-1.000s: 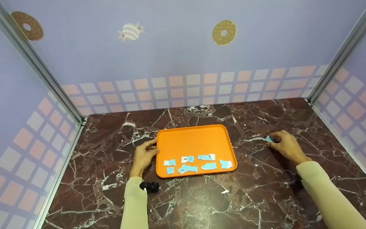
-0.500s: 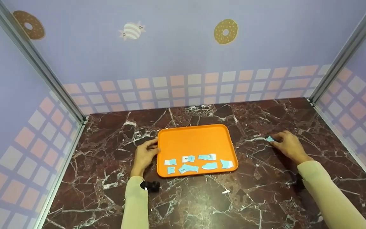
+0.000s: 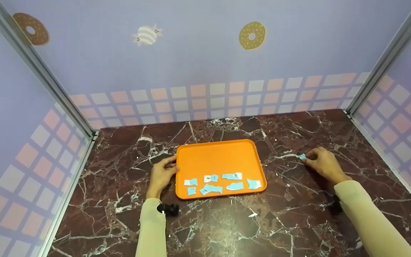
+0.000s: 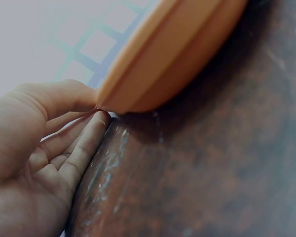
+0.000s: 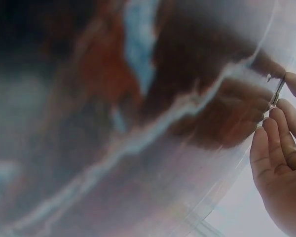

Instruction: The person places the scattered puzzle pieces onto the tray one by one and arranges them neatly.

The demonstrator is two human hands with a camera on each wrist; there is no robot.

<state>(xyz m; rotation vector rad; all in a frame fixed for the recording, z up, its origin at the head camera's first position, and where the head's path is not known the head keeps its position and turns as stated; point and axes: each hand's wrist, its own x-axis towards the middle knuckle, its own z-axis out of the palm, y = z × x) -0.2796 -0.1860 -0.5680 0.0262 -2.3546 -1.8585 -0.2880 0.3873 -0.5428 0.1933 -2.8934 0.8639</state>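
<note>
An orange tray [image 3: 216,159] lies on the dark marbled table, and several torn blue-and-white paper pieces [image 3: 211,189] are spread along its near side in two rough rows. My left hand [image 3: 161,175] pinches the tray's left edge; the left wrist view shows the thumb against the tray rim [image 4: 153,64] and a finger low beside it. Well to the right of the tray, my right hand [image 3: 322,163] pinches a small light-blue paper piece [image 3: 302,156] close over the tabletop. In the right wrist view that paper piece [image 5: 277,92] appears edge-on between thumb and fingertip.
A small white scrap [image 3: 253,215] sits on the table [image 3: 227,228] nearer than the tray. Purple panels with a checkered band [image 3: 198,98] enclose the table at the back and both sides. A black wrist device [image 3: 170,209] is strapped at the left cuff.
The paper piece in my right hand turns slightly, showing a little less of its face. My left hand and the tray keep their places.
</note>
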